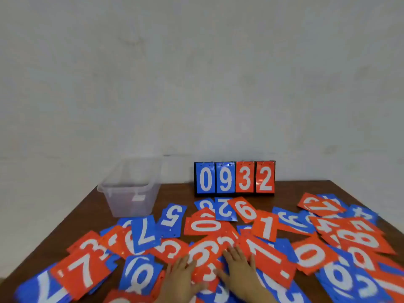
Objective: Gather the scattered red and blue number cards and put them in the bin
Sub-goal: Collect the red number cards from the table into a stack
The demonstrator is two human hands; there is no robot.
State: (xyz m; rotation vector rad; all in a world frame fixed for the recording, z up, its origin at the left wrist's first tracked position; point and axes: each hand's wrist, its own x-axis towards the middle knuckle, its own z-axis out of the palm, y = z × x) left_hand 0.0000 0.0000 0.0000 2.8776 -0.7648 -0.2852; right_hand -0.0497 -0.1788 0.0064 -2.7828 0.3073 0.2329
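Number cards (204, 225), red and blue, lie strewn in overlapping heaps over most of the brown table (177, 193), and I can see none in the clear bin (131, 193) waiting at the far left. The person's left hand (182, 274) and right hand (237, 266) rest flat on the near pile, fingers straight and spread, gripping nothing, probably to rake loose cards together. At the back, a scoreboard stand (234, 179) reads 0932.

The left hand (180, 275) and right hand (239, 270) are bare, with bare wrists and forearms showing below them.
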